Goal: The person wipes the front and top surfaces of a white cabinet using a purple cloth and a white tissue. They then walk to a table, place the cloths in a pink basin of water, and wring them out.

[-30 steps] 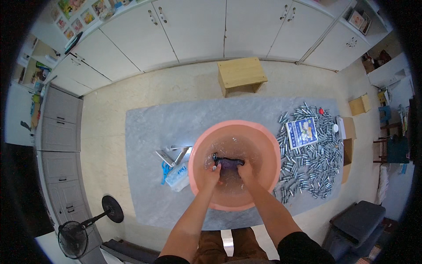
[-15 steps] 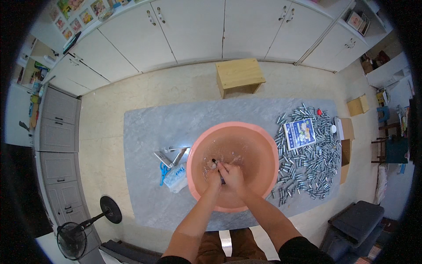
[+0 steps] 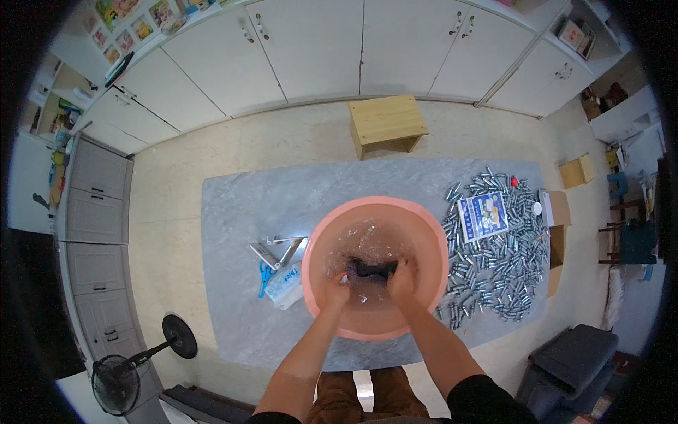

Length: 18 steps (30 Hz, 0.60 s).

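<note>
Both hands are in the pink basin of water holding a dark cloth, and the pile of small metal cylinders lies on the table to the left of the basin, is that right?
Not quite. The head view shows the pile of small metal cylinders on the table to the right of the pink basin, not the left. The rest holds: the left hand and right hand are in the water, holding a dark cloth.

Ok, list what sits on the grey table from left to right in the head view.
Blue scissors → metal stand → pink basin with both hands in it, left hand then right hand, on a dark cloth → blue booklet on a heap of silver cylinders → cardboard box.
</note>
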{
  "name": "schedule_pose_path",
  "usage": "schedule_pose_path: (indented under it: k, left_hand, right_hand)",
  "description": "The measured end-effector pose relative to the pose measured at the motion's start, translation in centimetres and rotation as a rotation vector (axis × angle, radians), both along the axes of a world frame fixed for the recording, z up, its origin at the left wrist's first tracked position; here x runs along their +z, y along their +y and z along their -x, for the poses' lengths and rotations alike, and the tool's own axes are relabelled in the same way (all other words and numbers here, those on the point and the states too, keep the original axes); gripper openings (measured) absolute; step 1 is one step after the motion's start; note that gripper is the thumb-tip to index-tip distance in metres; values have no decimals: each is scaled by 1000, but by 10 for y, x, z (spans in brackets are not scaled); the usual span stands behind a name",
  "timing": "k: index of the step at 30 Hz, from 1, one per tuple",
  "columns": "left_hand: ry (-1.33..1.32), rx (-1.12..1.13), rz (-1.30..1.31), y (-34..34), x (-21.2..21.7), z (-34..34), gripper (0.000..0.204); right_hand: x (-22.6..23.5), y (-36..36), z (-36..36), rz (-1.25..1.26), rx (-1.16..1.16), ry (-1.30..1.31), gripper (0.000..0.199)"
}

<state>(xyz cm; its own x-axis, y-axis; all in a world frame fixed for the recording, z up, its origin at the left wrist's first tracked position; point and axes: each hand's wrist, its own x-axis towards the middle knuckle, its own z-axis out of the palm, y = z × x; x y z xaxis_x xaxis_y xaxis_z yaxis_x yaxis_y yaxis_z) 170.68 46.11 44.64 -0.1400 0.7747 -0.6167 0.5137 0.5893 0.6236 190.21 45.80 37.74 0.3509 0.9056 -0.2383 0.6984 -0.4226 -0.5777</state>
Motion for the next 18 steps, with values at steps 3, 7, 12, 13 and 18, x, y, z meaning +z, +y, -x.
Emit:
schedule_pose_path:
  k: [3, 7, 12, 13, 18]
  left_hand:
    - [-236, 284, 71, -20, -66, -3, 35]
    - [-722, 662, 239, 16, 16, -29, 34]
    - [-929, 702, 296, 15, 21, -18, 36]
    - [-943, 689, 264, 10, 17, -16, 35]
    - [-1308, 620, 274, 3, 52, -30, 30]
  right_hand:
    - [10, 6, 19, 74, -185, 481, 42]
    - [119, 10, 48, -108, 218, 587, 44]
    - [179, 11, 41, 71, 437, 884, 38]
    - [174, 13, 31, 127, 456, 946, 36]
    - [131, 19, 12, -271, 137, 793, 27]
